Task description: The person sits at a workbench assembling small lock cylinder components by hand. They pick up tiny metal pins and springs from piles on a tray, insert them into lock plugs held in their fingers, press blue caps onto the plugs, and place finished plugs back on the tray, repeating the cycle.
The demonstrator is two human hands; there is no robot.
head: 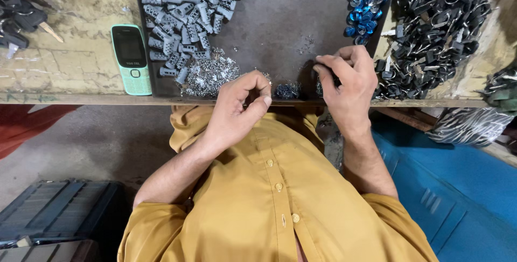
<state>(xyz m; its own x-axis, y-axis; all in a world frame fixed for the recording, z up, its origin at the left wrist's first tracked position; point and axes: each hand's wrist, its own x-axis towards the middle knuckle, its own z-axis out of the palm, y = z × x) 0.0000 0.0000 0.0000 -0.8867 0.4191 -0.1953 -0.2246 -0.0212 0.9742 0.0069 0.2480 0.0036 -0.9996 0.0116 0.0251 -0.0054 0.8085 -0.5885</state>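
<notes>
My left hand (239,106) hovers at the near edge of the dark metal tray (280,22), fingertips pinched together on something too small to make out. My right hand (347,79) rests on the tray's near right corner, fingers curled over a small dark part that is mostly hidden. A heap of small shiny metal pieces (211,74) lies just left of my left hand. A little dark pile (287,91) sits between the two hands. Grey lock cylinders (186,9) are heaped at the tray's far left.
Blue-ringed round parts (362,1) fill the tray's far right. Black keys on rings (439,25) are piled right of the tray. A green push-button phone (131,57) lies on the worn bench at left. A dark crate (56,211) stands on the floor below left.
</notes>
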